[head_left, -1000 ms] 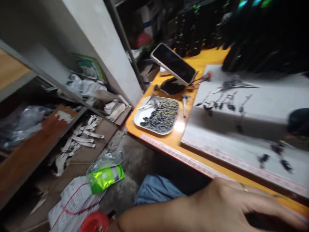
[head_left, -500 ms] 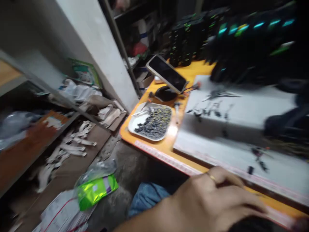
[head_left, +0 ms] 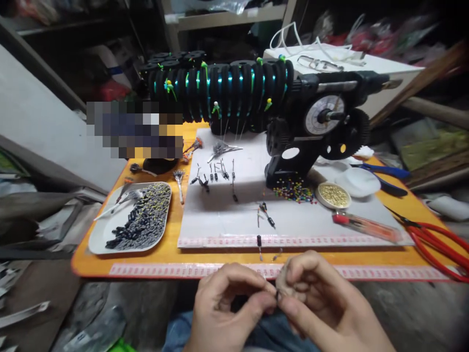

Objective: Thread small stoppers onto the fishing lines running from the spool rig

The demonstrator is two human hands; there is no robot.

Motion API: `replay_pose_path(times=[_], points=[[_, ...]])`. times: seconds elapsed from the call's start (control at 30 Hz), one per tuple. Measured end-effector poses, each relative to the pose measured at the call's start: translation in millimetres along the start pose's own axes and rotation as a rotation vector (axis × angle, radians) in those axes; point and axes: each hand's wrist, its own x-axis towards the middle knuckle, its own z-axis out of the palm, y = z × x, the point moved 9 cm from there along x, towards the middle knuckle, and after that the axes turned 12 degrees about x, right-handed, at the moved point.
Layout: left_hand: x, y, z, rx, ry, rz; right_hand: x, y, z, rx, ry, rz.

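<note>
1. Small dark piece (head_left: 277,295) pinched between left hand (head_left: 223,308) and right hand (head_left: 322,303), fingertips meeting just below the orange table (head_left: 176,256) edge.
2. View swung from the left-side shelves to the table front; left hand, reaching flat a moment ago, now curled in a pinch.
3. Piece mostly hidden by fingers, too small to identify; white tray (head_left: 97,239) of dark parts well apart at left.

small craft workshop | spool rack (head_left: 220,90) | parts tray (head_left: 95,238) | cluttered shelves (head_left: 220,19)
</note>
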Motion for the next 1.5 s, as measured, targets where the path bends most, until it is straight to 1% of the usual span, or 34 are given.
replay_pose_path(times=[0.07, 0.13, 0.33, 0.57, 0.67, 0.83, 0.9, 0.93, 1.0, 1.13, 1.2, 1.27, 1.3, 1.33, 1.37, 1.43, 1.5], points=[[-4, -8, 0.0, -0.078, 0.041, -0.109, 0, 1, -2, 0.013, -0.015, 0.01], [-5, -6, 0.6, -0.072, 0.056, -0.123, 1, 1, -2, 0.005, -0.029, 0.015], [-1, 3, -1.5, 0.035, 0.054, -0.039, 3, 0, -1, -0.045, -0.068, 0.003], [-1, 7, -2.0, 0.08, 0.053, -0.014, 2, -1, 0, -0.04, -0.079, 0.019], [0, 13, -2.5, 0.14, 0.026, 0.061, 2, 0, 0, -0.036, -0.097, 0.025], [0, 27, 2.5, 0.358, -0.104, 0.277, 3, 4, 2, -0.071, -0.203, 0.058], [-1, 38, 4.7, 0.454, -0.146, 0.39, 3, 4, 2, -0.078, -0.238, 0.08], [-1, 43, 7.7, 0.491, -0.191, 0.448, 3, 5, 1, -0.069, -0.253, 0.104], [-1, 54, 16.3, 0.541, -0.324, 0.538, 4, 7, 3, -0.033, -0.302, 0.189], [5, 68, 37.4, 0.641, -0.64, 0.597, 6, 13, 14, 0.003, -0.482, 0.38], [4, 73, 48.1, 0.708, -0.779, 0.635, 8, 15, 17, -0.006, -0.542, 0.424], [2, 74, 54.3, 0.691, -0.858, 0.663, 11, 13, 18, 0.011, -0.544, 0.423], [3, 74, 54.5, 0.651, -0.851, 0.657, 13, 10, 16, 0.015, -0.522, 0.382], [5, 71, 52.3, 0.602, -0.804, 0.634, 14, 4, 14, -0.003, -0.486, 0.305], [8, 68, 48.1, 0.546, -0.726, 0.608, 16, -4, 10, -0.056, -0.439, 0.194], [14, 58, 35.5, 0.448, -0.511, 0.572, 12, -25, 4, -0.237, -0.344, -0.087], [15, 50, 24.4, 0.366, -0.312, 0.583, 1, -43, 4, -0.45, -0.268, -0.366]])
